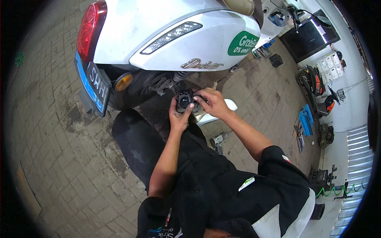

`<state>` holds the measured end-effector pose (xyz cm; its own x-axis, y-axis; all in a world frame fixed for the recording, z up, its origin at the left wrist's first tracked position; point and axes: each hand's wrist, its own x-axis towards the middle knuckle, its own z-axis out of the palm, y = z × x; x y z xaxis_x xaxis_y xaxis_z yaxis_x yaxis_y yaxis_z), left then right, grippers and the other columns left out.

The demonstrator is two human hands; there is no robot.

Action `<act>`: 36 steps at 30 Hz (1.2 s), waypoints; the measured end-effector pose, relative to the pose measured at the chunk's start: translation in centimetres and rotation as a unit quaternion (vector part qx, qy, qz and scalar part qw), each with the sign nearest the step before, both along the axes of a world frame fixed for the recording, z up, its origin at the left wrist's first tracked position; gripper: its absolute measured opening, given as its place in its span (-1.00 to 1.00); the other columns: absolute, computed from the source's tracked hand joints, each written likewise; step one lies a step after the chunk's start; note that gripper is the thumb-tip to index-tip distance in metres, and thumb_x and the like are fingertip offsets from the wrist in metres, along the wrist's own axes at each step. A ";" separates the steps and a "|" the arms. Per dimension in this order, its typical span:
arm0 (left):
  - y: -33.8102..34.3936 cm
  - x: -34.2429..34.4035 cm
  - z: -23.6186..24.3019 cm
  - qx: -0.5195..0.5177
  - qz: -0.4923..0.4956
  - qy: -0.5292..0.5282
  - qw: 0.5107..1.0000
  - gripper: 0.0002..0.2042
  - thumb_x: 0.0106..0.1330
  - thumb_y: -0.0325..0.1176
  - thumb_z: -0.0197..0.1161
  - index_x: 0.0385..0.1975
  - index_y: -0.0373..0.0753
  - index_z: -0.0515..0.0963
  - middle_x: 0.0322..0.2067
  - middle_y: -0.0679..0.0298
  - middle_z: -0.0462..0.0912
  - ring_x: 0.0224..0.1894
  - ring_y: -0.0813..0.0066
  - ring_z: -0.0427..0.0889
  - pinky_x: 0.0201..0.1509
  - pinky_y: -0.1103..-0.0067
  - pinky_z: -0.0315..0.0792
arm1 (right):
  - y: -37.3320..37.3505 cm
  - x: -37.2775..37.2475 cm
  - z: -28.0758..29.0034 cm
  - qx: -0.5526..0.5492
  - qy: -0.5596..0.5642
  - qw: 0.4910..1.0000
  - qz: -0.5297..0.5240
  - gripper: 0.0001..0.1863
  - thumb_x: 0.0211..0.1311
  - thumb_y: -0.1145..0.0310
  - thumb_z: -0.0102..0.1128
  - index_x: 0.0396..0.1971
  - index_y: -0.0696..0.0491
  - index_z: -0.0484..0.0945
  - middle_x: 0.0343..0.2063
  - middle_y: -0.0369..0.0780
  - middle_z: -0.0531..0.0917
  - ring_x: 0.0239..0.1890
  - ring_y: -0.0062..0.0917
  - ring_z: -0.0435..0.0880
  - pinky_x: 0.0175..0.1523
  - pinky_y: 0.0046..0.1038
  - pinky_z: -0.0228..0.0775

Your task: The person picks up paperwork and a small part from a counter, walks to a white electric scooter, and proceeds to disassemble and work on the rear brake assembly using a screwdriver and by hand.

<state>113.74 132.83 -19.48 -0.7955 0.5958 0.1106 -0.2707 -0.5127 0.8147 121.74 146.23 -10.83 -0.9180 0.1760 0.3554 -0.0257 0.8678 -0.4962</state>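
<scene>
My left hand [178, 115] grips a black metal part [184, 99], apparently a brake caliper, from its left side, with the thumb up its front. My right hand [211, 102] has thumb and fingers closed on the same part at its right. Just above them is the rear wheel [131, 91] of a white scooter [166, 23], with a shock absorber and metal fittings [162, 84]. A white curved piece [210, 117] lies behind my right hand, partly hidden. A power tool [217, 139] lies on the floor beside my leg.
Around me is a paved floor [63, 150]. On the right are a blue tray [306, 119], tools [299, 141], an orange scooter [315, 91], a dark screen [309, 33] and a green coiled hose [333, 190]. A black box [276, 60] stands near the wall.
</scene>
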 end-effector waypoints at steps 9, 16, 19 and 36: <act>0.3 -0.3 -0.2 -0.007 -0.020 0.026 0.999 -0.38 0.10 -0.27 0.46 0.11 -0.35 0.33 -0.06 0.25 0.52 -0.05 0.50 0.50 0.07 0.57 0.38 | 0.6 1.2 -0.7 -0.262 0.016 0.965 0.000 -0.46 0.00 0.34 0.44 0.03 0.12 0.51 0.00 -0.08 0.57 0.03 -0.43 0.54 0.06 -0.41 0.40; 0.3 -0.9 -0.8 -0.009 -0.027 -0.003 1.000 -0.43 0.03 -0.32 0.50 0.03 -0.33 0.39 -0.14 0.26 0.56 -0.11 0.52 0.53 0.02 0.58 0.42 | 1.7 -0.1 -0.4 -0.294 -0.133 0.946 0.019 -0.48 0.12 0.41 0.36 0.10 0.20 0.47 -0.15 -0.24 0.63 -0.10 -0.68 0.53 0.02 -0.56 0.40; 0.5 -0.7 -1.0 -0.023 -0.023 0.016 0.999 -0.43 0.03 -0.33 0.49 0.03 -0.33 0.39 -0.15 0.25 0.57 -0.11 0.52 0.53 0.01 0.58 0.42 | 1.1 0.1 -0.9 -0.302 -0.079 0.949 0.045 -0.49 0.14 0.42 0.33 0.11 0.19 0.46 -0.14 -0.23 0.63 -0.10 -0.68 0.53 0.01 -0.57 0.39; 0.9 0.1 0.3 -0.041 -0.078 0.133 0.987 -0.32 0.17 -0.41 0.33 0.25 -0.32 0.12 0.06 0.19 0.39 0.07 0.47 0.40 0.13 0.58 0.31 | 0.1 2.4 -2.2 -0.353 0.092 0.928 -0.073 -0.57 0.16 0.42 0.31 0.03 0.21 0.49 -0.09 -0.21 0.50 -0.02 -0.54 0.52 0.04 -0.56 0.37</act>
